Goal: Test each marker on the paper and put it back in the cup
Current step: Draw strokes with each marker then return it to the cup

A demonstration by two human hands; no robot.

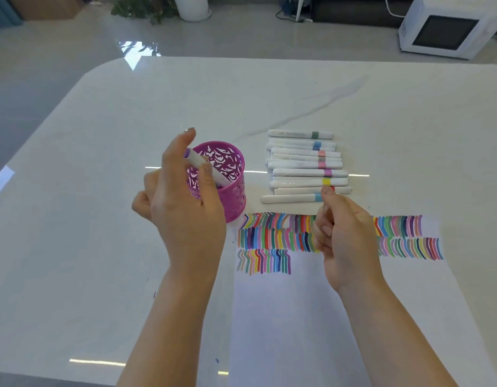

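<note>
Left hand (183, 210) pinching purple-ended marker (199, 164) slanted into pink cup (234, 195), right hand (345, 233) curled, holding nothing

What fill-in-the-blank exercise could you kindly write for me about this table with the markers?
The left hand holds a marker with a ___ end. The pink cup stands to the ___ of the row of markers. The paper carries ___ rows of coloured strokes.
Missing words: purple; left; three.
</note>
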